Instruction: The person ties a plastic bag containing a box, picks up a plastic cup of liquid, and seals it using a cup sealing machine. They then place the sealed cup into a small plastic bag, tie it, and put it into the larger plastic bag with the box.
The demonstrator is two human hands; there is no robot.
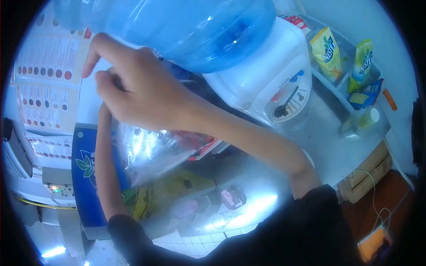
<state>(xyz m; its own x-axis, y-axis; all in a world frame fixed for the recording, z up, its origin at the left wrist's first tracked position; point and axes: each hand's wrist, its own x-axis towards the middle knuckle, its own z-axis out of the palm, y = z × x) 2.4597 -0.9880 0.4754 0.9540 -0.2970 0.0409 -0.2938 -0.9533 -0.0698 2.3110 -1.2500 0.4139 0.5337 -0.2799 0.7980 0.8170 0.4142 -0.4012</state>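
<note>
My right hand (144, 86) is raised in front of the water dispenser, at the upper left. Its fingers are curved, with the visible fingertips apart and nothing seen between them. My left forearm (105, 164) comes up from below and ends behind my right hand, which hides the left hand's fingers. Just below the hands lies a clear plastic bag (148, 153), partly covered by my right forearm. Close above them is the big blue water bottle (199, 31), seated on the white dispenser (266, 75).
Nestea packs (327, 53) stand in a grey tray (344, 95) at the right, near a clear bottle with a pale cap (361, 123). A yellow-green packet (177, 190) lies on the metal counter (262, 177). Printed charts (46, 60) hang on the left wall.
</note>
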